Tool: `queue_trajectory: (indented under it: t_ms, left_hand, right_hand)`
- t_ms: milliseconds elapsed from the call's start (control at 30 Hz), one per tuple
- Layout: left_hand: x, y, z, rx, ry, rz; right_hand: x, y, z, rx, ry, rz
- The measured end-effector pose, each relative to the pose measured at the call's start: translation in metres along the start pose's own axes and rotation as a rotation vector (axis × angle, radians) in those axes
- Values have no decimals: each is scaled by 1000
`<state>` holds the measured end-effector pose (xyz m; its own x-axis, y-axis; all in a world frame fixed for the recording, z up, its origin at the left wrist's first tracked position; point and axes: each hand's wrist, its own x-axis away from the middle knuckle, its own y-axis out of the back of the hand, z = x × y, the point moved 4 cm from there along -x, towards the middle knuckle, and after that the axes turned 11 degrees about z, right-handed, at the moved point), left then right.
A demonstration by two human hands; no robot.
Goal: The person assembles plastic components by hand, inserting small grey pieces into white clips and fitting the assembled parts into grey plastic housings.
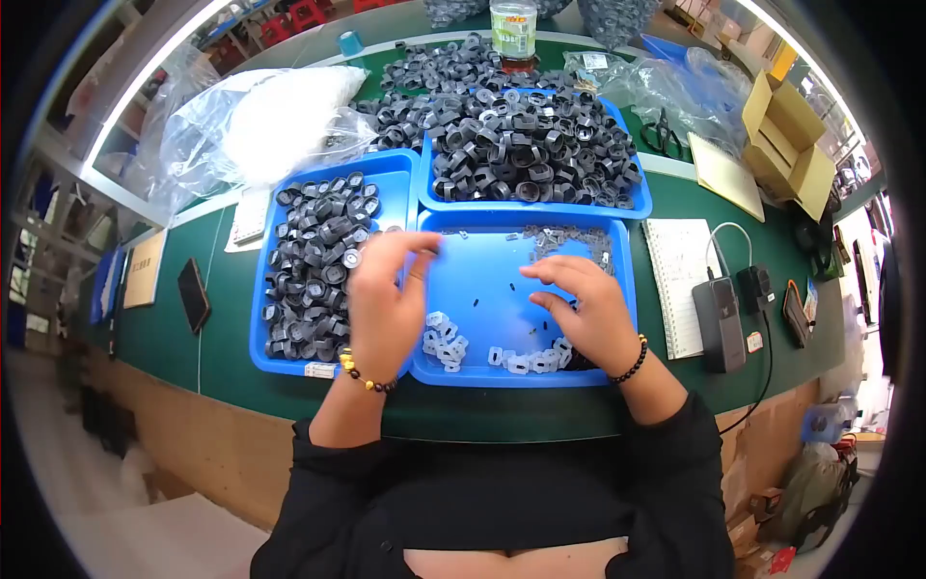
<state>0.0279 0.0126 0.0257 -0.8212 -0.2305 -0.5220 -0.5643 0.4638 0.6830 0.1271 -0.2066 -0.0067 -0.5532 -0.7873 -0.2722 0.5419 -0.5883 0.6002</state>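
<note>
As blue plastic trays [394, 179] sit edge to edge, reach looks short

Left hand [381, 314] blurred by the left rim of the near tray [461, 289], can't tell grip; right hand [588, 314] curled over its right side, thumb and fingers apart, nothing visible between. Dark grey plastic ring parts [313, 280] fill most of the left tray, presumably handy there; translucent white plastic pieces [518, 365] line the near tray's front, likely for easy reach.

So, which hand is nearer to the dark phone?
Left: the left hand is right of the phone, with dark parts between them; the right hand is farther right, over a blue tray.
</note>
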Motion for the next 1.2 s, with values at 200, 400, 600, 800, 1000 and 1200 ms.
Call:
queue_trajectory:
  t_ms: [200,400,600,800,1000,1200]
  left_hand:
    - [2,-1,-20,-167,-66,51]
    - [41,-60,-42,109,-302,845]
    - [50,-69,-43,6,-318,908]
    - [29,-56,-45,526,44,512]
    - [42,-80,-44,1159,363,598]
    - [51,-88,-39,1279,519,702]
  right_hand:
    - [3,-8,-5,155,61,137]
    - [0,16,-14,124,-65,-78]
    - [0,50,-39,297,-236,-63]
    - [4,42,-52,581,-234,80]
    - [5,31,-59,711,-218,53]
    - [5,22,-58,874,-143,55]
